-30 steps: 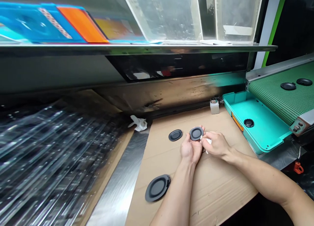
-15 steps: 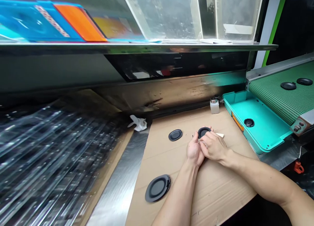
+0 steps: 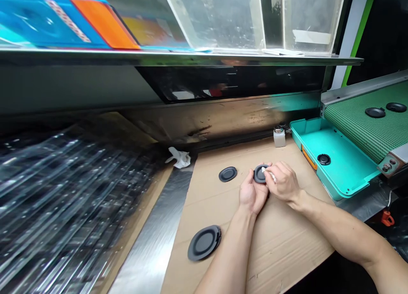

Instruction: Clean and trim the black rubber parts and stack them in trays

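At the cardboard sheet [image 3: 280, 238] on the bench, centre of frame: black rubber disc [image 3: 260, 173] held in the cupped, palm-up left hand [image 3: 253, 194]. Right hand [image 3: 283, 182] pinches a white wipe [image 3: 267, 173], pressed against the disc's face. Second disc [image 3: 227, 173] lies on the cardboard just left of the hands; third disc [image 3: 204, 243] lower, near the left forearm. Upper right of the cardboard: small white pump bottle [image 3: 279, 137], label unreadable. Right of that, teal tray [image 3: 338, 158] holding one dark disc [image 3: 324, 159], orange tag [image 3: 308, 158] on its front wall. Green belt conveyor [image 3: 363, 132] carries two more discs. Crumpled tissue [image 3: 178, 158] at the cardboard's far left corner. Overhead shelf: clear acrylic bin [image 3: 223, 18], blue-and-orange packaging [image 3: 105, 22], no legible writing.
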A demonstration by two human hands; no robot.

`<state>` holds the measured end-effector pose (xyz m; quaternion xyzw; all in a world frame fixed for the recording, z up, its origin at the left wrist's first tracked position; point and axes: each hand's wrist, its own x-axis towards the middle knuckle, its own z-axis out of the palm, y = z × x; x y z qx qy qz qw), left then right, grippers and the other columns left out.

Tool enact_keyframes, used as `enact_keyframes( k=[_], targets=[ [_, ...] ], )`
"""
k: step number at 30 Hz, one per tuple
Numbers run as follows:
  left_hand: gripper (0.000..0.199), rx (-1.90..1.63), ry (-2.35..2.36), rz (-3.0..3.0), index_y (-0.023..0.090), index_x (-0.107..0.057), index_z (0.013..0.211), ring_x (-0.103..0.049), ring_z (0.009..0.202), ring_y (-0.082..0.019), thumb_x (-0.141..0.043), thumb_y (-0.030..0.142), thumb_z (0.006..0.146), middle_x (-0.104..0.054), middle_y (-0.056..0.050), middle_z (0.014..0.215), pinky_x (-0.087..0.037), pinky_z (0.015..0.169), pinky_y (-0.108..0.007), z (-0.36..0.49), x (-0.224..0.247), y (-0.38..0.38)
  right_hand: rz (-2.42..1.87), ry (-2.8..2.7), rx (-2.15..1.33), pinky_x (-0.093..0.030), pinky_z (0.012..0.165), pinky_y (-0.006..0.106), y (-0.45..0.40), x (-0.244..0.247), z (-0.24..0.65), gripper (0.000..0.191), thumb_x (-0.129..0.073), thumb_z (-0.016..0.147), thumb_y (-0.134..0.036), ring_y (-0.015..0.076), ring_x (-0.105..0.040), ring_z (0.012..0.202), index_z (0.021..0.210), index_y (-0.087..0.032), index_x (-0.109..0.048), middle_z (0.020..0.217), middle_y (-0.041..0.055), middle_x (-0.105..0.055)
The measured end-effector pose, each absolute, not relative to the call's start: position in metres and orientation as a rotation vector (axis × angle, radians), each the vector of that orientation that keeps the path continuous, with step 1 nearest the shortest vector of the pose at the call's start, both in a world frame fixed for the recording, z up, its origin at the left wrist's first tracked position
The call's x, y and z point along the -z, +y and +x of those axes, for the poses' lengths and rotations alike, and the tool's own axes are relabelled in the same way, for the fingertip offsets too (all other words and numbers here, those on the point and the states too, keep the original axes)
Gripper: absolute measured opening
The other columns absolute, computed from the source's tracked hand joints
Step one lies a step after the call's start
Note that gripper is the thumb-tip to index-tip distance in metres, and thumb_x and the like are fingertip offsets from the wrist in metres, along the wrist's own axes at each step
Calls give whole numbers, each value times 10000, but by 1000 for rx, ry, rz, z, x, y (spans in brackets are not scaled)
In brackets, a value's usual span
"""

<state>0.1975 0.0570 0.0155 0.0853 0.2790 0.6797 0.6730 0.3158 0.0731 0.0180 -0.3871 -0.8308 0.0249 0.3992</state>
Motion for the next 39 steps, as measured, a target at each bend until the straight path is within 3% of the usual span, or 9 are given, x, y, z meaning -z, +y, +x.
enact_keyframes(
  k=[6, 11, 15, 28, 34, 39],
  targets=[
    [426, -1474, 570, 195, 108, -635, 1310, -685, 1115, -228, -368, 251, 1011, -755, -127, 1067, -473, 1098, -419, 197, -18, 55, -1035, -2135, -109, -434, 860, 326, 73, -19, 316, 210, -483, 1007, -293, 212, -561, 944, 979, -205, -671, 967, 79, -642],
    [421, -1383, 544, 225, 119, -657, 1264, -629, 1225, -250, -378, 330, 1030, -720, -138, 1182, -450, 1123, -426, 205, -17, 52, -972, -2172, -63, -428, 862, 329, 74, -20, 313, 229, -455, 1011, -262, 216, -555, 944, 956, -193, -667, 979, 88, -648],
    [405, -1429, 580, 216, 114, -677, 1210, -613, 1248, -227, -356, 296, 1043, -723, -130, 1173, -436, 1137, -386, 212, -17, 52, -1133, -2094, -32, -428, 849, 326, 77, -23, 313, 232, -444, 1021, -262, 218, -558, 936, 954, -193, -655, 966, 87, -642],
    [408, -1409, 599, 278, 182, -645, 1295, -608, 1259, -260, -396, 364, 1029, -660, -135, 1329, -444, 1127, -473, 208, -10, 52, -1020, -2219, -141, -435, 850, 314, 69, -19, 307, 139, -536, 953, -220, 207, -573, 925, 895, -195, -660, 979, 75, -660],
    [420, -1493, 621, 228, 133, -662, 1243, -641, 1202, -203, -324, 291, 1049, -720, -125, 1189, -459, 1119, -373, 204, -9, 55, -1097, -2282, 13, -428, 820, 331, 77, -23, 313, 180, -488, 981, -225, 219, -552, 920, 945, -187, -660, 981, 93, -653],
    [408, -1481, 640, 255, 132, -648, 1248, -631, 1224, -240, -344, 313, 1044, -701, -150, 1243, -475, 1102, -438, 200, -10, 55, -1008, -2432, -29, -451, 804, 335, 77, -23, 323, 159, -517, 961, -223, 222, -563, 911, 931, -196, -671, 981, 90, -664]
  ],
)
